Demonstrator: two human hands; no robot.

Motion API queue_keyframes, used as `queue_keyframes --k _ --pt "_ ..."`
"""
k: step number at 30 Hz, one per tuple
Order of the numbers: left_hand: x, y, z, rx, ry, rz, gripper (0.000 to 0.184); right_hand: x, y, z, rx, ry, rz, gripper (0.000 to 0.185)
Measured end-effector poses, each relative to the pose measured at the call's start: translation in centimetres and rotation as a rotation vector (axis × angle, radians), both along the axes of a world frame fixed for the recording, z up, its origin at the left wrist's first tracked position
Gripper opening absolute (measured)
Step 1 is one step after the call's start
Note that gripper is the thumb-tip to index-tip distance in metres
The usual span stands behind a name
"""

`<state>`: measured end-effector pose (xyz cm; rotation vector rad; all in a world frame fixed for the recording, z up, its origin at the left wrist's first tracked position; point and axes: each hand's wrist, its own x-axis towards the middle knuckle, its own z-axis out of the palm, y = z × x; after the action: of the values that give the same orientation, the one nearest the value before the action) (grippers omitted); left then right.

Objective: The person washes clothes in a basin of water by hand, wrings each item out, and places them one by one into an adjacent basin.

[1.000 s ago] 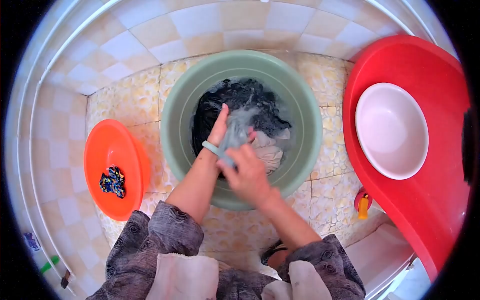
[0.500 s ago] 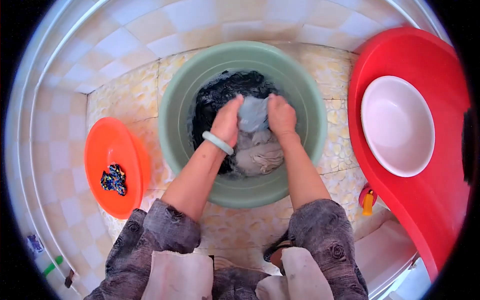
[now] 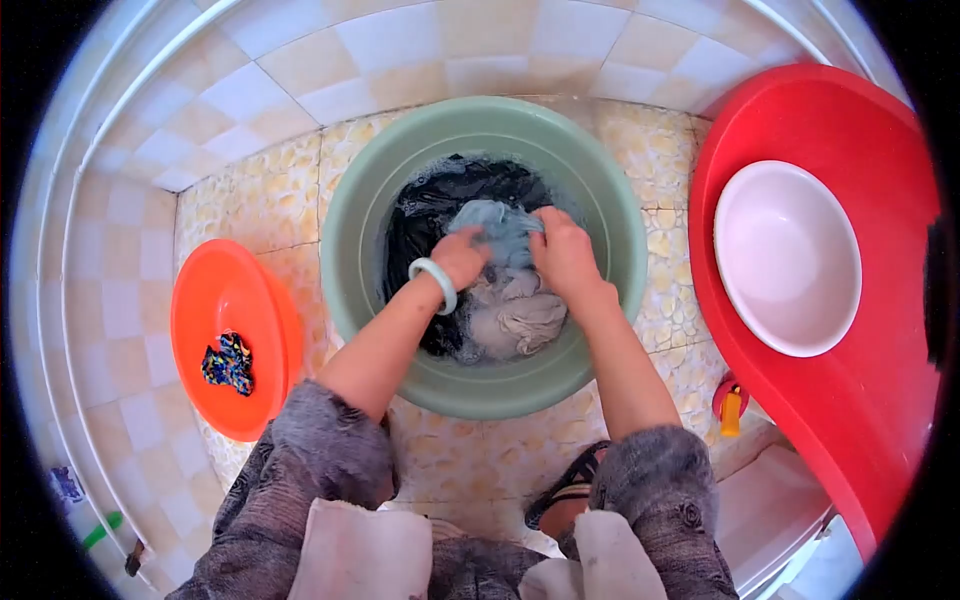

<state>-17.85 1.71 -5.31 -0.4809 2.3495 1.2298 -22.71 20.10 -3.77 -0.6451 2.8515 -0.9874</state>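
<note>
The pale blue-grey, thin fabric cloth (image 3: 492,222) lay crumpled and wet in the middle of the wide, round, green plastic basin (image 3: 345,250), among the water. Next to it were a soaked black fabric garment (image 3: 415,225) on its far and left sides and a bunched beige fabric cloth (image 3: 520,318) on its near side.

The blue-grey cloth looked soft and limp, with no stiffness of its own; being wet, it was probably slippery and somewhat heavier than when dry, yet likely light enough to lift and hard to break. A gathered fold at either side seemed the best place to take hold, since a flat patch would likely slide.

The right hand (image 3: 566,252) had its thumb and fingers closed on the cloth's right edge. The left hand (image 3: 460,257), below a pale, ring-shaped bangle (image 3: 436,280), touched the cloth's left side with its fingers curved and partly spread; their tips were blurred against the fabric, so whether they gripped could not be told.
</note>
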Motion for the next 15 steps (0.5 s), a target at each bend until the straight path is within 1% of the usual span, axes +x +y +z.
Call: queue_keyframes --k 1,3,5,7,9,10,12,13,15 --pt "0.4 -0.7 -3.7 0.268 0.137 0.195 0.060 1.0 -0.4 2.9 -0.131 0.073 -0.015 0.023" --pt "1.5 0.9 4.3 0.892 -0.253 0.696 0.071 3.5 -1.4 6.8 -0.262 0.048 -0.021 0.027" --pt "2.0 0.2 6.2 1.256 -0.303 0.620 0.079 6.3 -2.2 9.7 -0.310 0.009 0.087 0.028" --pt "1.8 -0.3 6.1 1.498 -0.232 0.474 0.069 9.2 -2.9 10.6 -0.317 0.032 0.248 0.027" --pt "1.9 -1.0 5.0 1.502 -0.344 0.324 0.055 11.9 -3.6 11.0 -0.273 -0.018 0.304 0.027" --pt "2.0 -0.9 4.4 1.388 -0.318 0.312 0.048 12.5 -3.7 11.0 -0.255 -0.047 0.332 0.026" --pt "2.6 -1.2 3.7 1.151 -0.262 0.295 0.035 11.8 -3.0 10.6 -0.356 -0.112 0.288 0.029" --pt "2.8 -1.0 3.8 1.184 -0.214 0.391 0.031 11.1 -2.4 10.3 -0.407 -0.145 0.266 0.030" --pt "3.3 0.1 4.1 1.251 -0.114 0.586 0.025 7.2 -0.3 10.7 -0.536 -0.313 0.073 0.031"
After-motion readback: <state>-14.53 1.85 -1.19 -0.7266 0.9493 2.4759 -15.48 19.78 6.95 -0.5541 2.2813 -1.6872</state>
